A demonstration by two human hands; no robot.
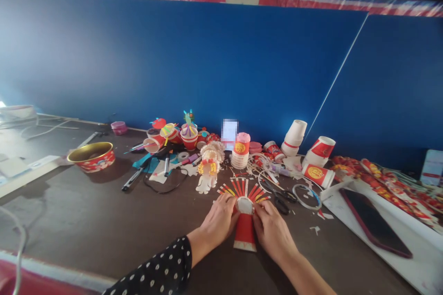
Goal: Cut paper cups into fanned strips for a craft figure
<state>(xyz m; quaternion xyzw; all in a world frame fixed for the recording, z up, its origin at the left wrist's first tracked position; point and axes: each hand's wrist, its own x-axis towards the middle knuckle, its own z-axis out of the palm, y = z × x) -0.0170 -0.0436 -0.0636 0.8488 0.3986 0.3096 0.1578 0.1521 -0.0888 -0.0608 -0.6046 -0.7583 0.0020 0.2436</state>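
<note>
Head view: left hand (217,220), right hand (273,231), fingers (259,214) clamped on paper cup (244,233) (red, slit-fanned).

Brown surface (104,221), with a red and gold bowl (91,156), black scissors (278,198), a paper cup on its side (317,176), a black pen (132,179), and little paper bits (314,229).

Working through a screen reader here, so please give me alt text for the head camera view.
Both bare hands, left hand and right hand, grasp a red paper cup lying on a dark tabletop, with red and yellow paper strips fanned at its far end. Black-handled scissors lie to the right among paper scraps.
</note>
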